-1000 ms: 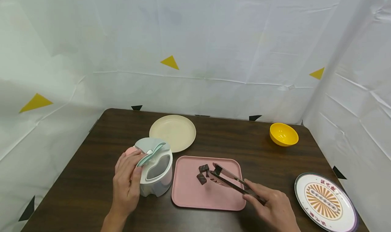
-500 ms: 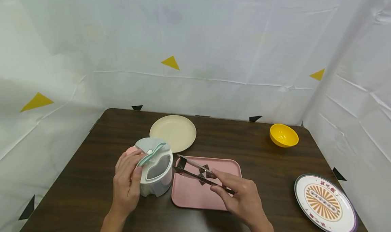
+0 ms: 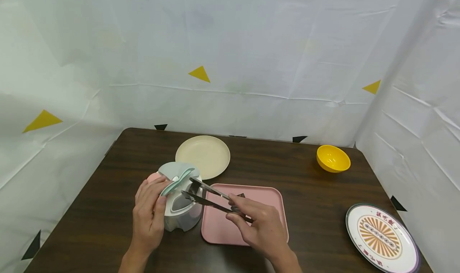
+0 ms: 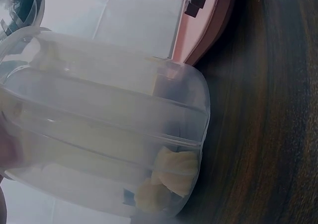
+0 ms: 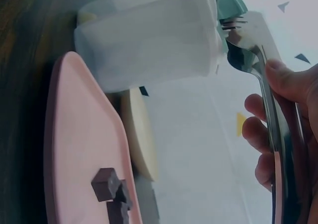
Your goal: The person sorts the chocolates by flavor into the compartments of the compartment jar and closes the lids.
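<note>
My left hand (image 3: 149, 213) grips the raised mint lid flap (image 3: 181, 179) of a round translucent container (image 3: 185, 221). Tan pieces (image 4: 176, 172) show through its wall low down in the left wrist view. My right hand (image 3: 260, 227) holds metal tongs (image 3: 207, 202), their tips apart over the container's uncovered compartment. One tip is fork-shaped and the other spoon-shaped in the right wrist view; no piece shows between them. Dark brown cubes (image 5: 106, 184) lie on the pink tray (image 3: 219, 235), mostly hidden behind the right hand in the head view.
A cream plate (image 3: 205, 155) lies behind the container. Toward the back right stands a yellow bowl (image 3: 333, 159), with a patterned white plate (image 3: 382, 239) nearer the right edge. White sheeting (image 3: 251, 57) hangs around the dark wooden table (image 3: 90, 209).
My right hand has carried the tongs leftward from the cubes, across the tray, to above the container's compartment. The left hand and the container have stayed in place.
</note>
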A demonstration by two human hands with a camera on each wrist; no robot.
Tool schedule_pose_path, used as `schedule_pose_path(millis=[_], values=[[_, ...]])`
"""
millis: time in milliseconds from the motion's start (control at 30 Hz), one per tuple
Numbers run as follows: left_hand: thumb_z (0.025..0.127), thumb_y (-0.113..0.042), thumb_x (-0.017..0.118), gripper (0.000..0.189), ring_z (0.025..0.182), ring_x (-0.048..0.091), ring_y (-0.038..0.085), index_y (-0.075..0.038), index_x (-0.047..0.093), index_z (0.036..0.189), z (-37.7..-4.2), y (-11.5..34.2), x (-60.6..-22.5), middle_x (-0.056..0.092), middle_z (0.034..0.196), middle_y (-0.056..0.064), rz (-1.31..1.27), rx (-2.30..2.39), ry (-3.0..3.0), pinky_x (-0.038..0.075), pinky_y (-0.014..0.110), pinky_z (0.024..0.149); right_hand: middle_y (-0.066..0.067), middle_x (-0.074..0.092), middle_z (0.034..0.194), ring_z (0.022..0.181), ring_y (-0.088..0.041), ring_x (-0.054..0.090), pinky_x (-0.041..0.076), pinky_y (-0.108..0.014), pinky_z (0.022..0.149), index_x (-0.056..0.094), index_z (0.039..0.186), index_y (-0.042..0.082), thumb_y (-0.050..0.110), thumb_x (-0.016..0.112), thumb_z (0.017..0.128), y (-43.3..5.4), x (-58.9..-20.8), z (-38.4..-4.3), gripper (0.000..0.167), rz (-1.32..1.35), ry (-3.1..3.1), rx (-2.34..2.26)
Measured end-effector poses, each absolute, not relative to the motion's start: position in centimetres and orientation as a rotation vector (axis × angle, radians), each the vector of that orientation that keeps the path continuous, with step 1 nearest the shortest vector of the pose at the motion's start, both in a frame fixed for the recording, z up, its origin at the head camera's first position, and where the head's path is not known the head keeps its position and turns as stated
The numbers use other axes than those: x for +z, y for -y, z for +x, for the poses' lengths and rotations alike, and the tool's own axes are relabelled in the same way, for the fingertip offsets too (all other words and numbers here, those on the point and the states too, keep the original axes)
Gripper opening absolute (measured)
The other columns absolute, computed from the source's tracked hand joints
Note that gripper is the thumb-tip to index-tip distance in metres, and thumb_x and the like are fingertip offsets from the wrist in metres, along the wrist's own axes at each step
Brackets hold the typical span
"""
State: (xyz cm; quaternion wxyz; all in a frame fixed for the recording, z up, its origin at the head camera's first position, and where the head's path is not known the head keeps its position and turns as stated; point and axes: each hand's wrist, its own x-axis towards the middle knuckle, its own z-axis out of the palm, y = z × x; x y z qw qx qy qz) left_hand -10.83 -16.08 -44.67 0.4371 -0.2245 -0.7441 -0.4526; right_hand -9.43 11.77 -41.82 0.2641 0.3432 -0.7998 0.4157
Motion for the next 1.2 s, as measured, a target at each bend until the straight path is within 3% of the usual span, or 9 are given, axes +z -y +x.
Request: schedule_pose_path(millis=[400, 700, 1000, 1100, 1200], values=[[0.097, -0.009, 0.051, 0.026, 0.114, 0.057, 0.036, 0.003, 0.067, 0.113, -10.8, 16.1, -44.7, 0.068, 0.108, 0.017, -0.563, -1.127, 1.838, 0.023, 0.052, 0.110, 0.011, 0.069, 0.090, 0.069, 0.005, 0.058, 0.047, -0.015, 0.061, 0.069, 0.124, 0.015, 0.025, 0.079, 0.082, -11.7, -41.7, -9.5, 0.044, 0.904, 2.261, 0.990], [0.097, -0.009, 0.051, 0.025, 0.115, 0.056, 0.034, 0.001, 0.068, 0.113, -10.7, 16.2, -44.9, 0.068, 0.109, 0.016, -0.549, -1.134, 1.858, 0.021, 0.050, 0.111, 0.013, 0.069, 0.091, 0.069, 0.001, 0.059, 0.043, -0.011, 0.057, 0.067, 0.125, 0.014, 0.023, 0.080, 0.081, -12.7, -41.4, -9.3, 0.047, 0.901, 2.291, 0.975], [0.096, -0.009, 0.051, 0.026, 0.115, 0.056, 0.035, 0.001, 0.068, 0.114, -10.8, 16.2, -44.8, 0.068, 0.109, 0.016, -0.555, -1.139, 1.861, 0.021, 0.052, 0.111, 0.017, 0.066, 0.090, 0.053, 0.009, 0.044, 0.038, -0.016, 0.047, 0.064, 0.130, 0.029, 0.027, 0.085, 0.075, -16.3, -42.5, -9.2, 0.058, 0.538, 2.483, 0.827], [0.096, -0.009, 0.051, 0.026, 0.115, 0.056, 0.035, 0.001, 0.067, 0.114, -10.7, 16.2, -44.8, 0.068, 0.109, 0.016, -0.552, -1.139, 1.867, 0.020, 0.052, 0.111, 0.018, 0.067, 0.093, 0.052, 0.007, 0.044, 0.037, -0.020, 0.046, 0.065, 0.126, 0.033, 0.029, 0.085, 0.076, -17.2, -43.0, -9.2, 0.054, 0.394, 2.596, 0.791], [0.096, -0.008, 0.051, 0.026, 0.115, 0.057, 0.035, 0.001, 0.067, 0.114, -10.8, 16.1, -44.8, 0.068, 0.109, 0.015, -0.557, -1.140, 1.862, 0.021, 0.051, 0.111, 0.019, 0.065, 0.081, 0.052, 0.002, 0.043, 0.035, -0.025, 0.047, 0.069, 0.119, 0.032, 0.032, 0.084, 0.076, -17.9, -43.5, -9.0, 0.045, 0.249, 2.702, 0.751]])
